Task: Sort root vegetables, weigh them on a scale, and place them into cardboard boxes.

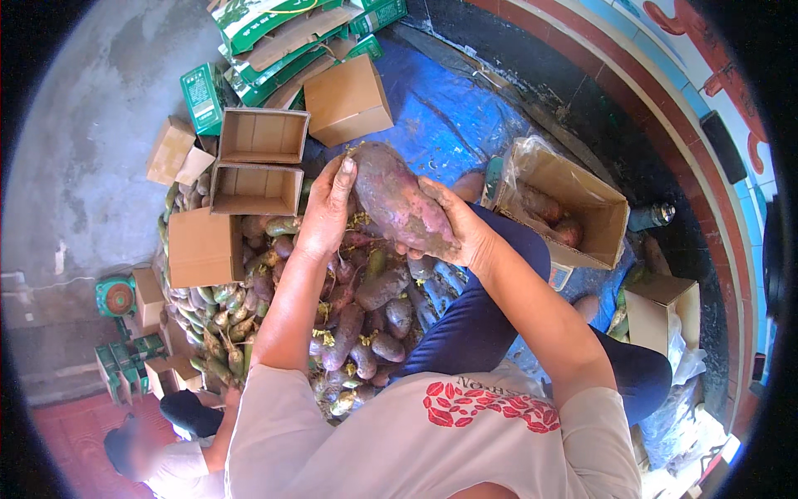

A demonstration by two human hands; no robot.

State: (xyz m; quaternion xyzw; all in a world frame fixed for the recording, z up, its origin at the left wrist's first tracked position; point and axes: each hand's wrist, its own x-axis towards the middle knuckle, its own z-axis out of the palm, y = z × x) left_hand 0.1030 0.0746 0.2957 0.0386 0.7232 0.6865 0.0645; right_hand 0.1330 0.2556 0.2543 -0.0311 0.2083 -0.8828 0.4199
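Both hands hold up a large, muddy, purple-red radish [397, 200], tilted, with yellow sprouts at its upper left end. My left hand [332, 204] grips that sprouted end, thumb on top. My right hand [457, 220] closes around the lower right end, its fingertips partly hidden beneath. Under my arms lies a big heap of purple and green radishes [345, 328], many dirty and some with yellow sprouts. To the right of my right hand stands an open cardboard box [603, 212], lined with clear plastic, with a few reddish radishes [544, 204] inside.
Brown cartons [206, 248] rest on the heap's far left side, near two open ones [264, 135]. Flattened green cartons [249, 29] are stacked at the back on a blue tarp [436, 108]. Another person [179, 457] sits lower left. A bottle [651, 217] stands beside the right box.
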